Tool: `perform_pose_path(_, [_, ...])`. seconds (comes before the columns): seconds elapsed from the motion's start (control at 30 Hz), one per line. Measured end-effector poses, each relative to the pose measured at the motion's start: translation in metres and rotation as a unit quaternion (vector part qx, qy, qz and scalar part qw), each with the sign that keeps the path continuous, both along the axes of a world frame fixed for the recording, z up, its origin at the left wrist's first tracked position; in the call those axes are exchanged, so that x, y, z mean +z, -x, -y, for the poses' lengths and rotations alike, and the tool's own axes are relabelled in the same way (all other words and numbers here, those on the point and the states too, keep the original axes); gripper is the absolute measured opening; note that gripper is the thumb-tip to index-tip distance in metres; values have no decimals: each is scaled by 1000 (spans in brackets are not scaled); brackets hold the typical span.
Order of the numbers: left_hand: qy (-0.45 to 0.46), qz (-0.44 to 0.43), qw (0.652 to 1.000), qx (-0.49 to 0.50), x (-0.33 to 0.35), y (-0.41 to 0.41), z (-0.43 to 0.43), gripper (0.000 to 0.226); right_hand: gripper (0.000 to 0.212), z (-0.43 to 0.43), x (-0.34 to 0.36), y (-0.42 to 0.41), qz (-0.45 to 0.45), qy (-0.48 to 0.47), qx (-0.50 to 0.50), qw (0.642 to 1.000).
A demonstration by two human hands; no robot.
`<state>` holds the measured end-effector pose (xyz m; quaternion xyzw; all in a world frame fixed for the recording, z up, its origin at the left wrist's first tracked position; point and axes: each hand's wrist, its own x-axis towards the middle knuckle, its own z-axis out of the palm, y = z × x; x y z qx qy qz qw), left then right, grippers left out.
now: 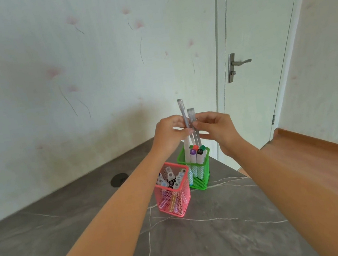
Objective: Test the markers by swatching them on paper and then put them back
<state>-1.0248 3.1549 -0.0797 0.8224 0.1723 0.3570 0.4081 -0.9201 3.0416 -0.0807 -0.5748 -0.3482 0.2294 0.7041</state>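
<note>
While two slim grey pens point(188, 118) stand pinched upright between both hands, their lower ends reach down toward the green basket point(205, 175) just below the fingers. The left hand point(168, 135) has its fingers point(182, 130) closed on the taller pen, and the right hand point(218, 129) closes its fingers point(201, 126) on the shorter one beside it; the two barrels touch or nearly touch. Below the fingers, capped markers point(198, 154) crowd the green basket, and a pink basket point(173, 194) of pens sits nearer, under the left forearm. The risks I judge: the crossed barrels could snag, so pulling one drags the other loose and drops it; a lifted tip could catch a marker and tip the light basket; the left forearm could knock the pink one as it draws back. No paper shows on the grey surface point(212, 241), so swatching has nowhere visible to land, and ink could mark the surface itself.
</note>
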Motion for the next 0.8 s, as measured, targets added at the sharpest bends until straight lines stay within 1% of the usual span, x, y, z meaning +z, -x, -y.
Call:
perform_pose_path(0.17, [26,-10,1000,-1,-13,1,-5,14,15,-1,-12,2,14,14,5,1000])
perform_pose_path(0.27, [-7,-32,999,-5,-14,0,-6,13,14,-1,-16,0,20,25,-4,999])
perform_pose_path(0.33, [-22,-54,998,-8,-13,0,-5,17,18,0,-19,-2,33,28,-19,999])
perform_pose_path(0.4, [-23,-69,997,-9,-12,-1,-3,25,23,1,-21,-5,32,23,-30,999])
perform_pose_path(0.5, [-23,-63,998,6,-14,0,1,32,22,7,-22,-9,42,14,-39,998])
perform_pose_path(0.63, [-37,-50,998,25,-12,3,3,27,16,13,-23,-12,73,18,-57,996])
perform_pose_path(0.7, [-53,-58,996,42,-9,8,7,25,14,17,-23,-9,131,46,-82,987])
perform_pose_path(0.8, [-88,-65,993,45,-8,21,19,29,16,29,-24,-1,234,83,-135,959])
